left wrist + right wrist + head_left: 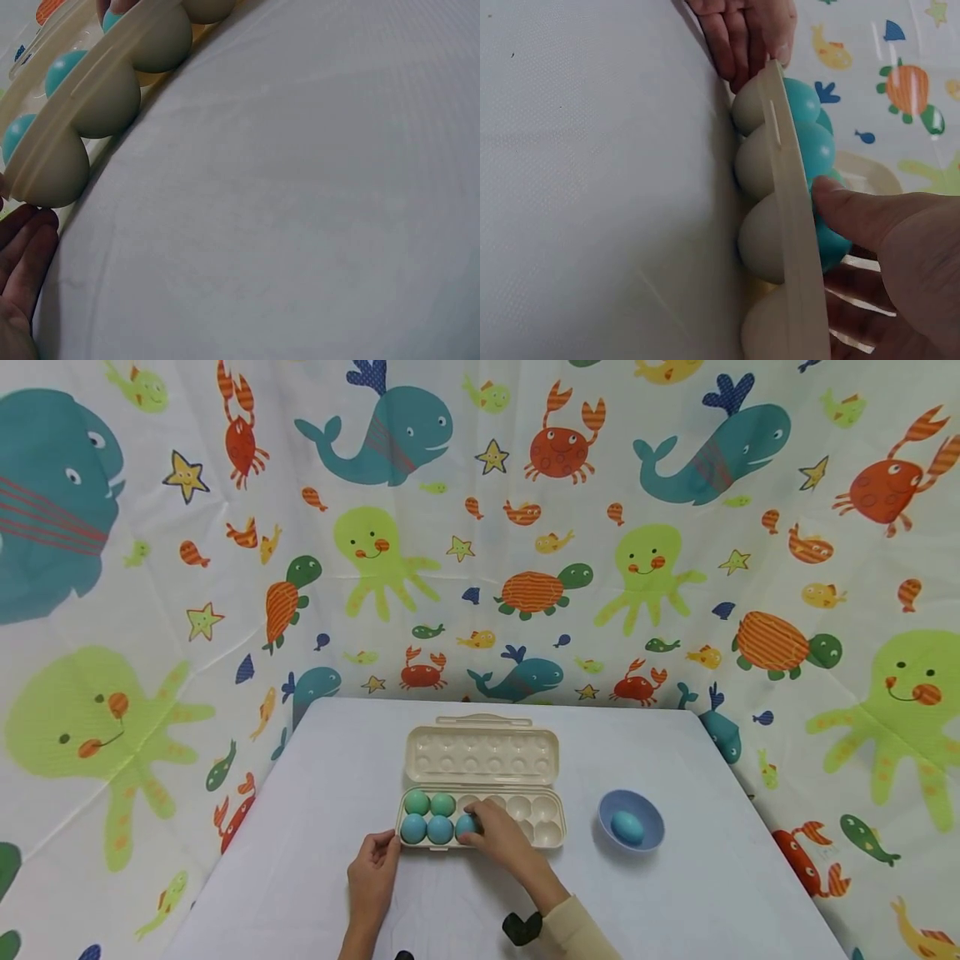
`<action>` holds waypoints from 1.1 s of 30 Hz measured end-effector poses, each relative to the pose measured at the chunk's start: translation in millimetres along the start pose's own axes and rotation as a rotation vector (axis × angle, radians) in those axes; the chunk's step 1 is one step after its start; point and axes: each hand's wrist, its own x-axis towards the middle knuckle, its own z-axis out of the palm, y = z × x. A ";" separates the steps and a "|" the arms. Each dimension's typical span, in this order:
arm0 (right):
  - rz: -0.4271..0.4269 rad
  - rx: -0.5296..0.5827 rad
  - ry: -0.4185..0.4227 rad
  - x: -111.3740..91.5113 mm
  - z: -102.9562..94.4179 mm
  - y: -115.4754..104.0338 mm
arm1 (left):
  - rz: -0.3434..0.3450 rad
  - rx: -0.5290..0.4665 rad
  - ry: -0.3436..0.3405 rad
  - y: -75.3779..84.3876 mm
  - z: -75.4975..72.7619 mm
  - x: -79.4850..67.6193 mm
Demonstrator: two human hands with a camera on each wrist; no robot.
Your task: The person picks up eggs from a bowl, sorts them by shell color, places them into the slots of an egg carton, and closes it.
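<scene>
A cream egg carton [527, 835] lies on the white table with its lid [482, 757] folded back. In its left end sit two green toy eggs [430, 804] in the far row and two blue toy eggs [427, 829] in the near row. My right hand [500, 835] grips a third blue egg [831, 244], seated in the near row's third cup, thumb on its near side and fingers beyond it. At the carton's left near corner, my left hand [372, 865] holds the edge, thumb at the rim and fingertips [46, 218] against the cup underneath.
Right of the carton stands a blue bowl [654, 835] with one blue egg [627, 827] inside. The carton's right-hand cups are bare. A cloth [480, 552] printed with sea animals hangs behind and beside the table. A black wrist strap [522, 929] shows by the right sleeve.
</scene>
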 end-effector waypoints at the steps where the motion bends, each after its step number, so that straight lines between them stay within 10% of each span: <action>1: -0.003 -0.005 0.010 -0.8 -1.0 -0.2 | -0.001 0.000 0.001 -0.3 0.6 -0.4; 33: 0.013 -0.253 0.347 -23.4 -96.8 20.7 | -0.003 0.001 -0.007 -1.8 1.2 0.6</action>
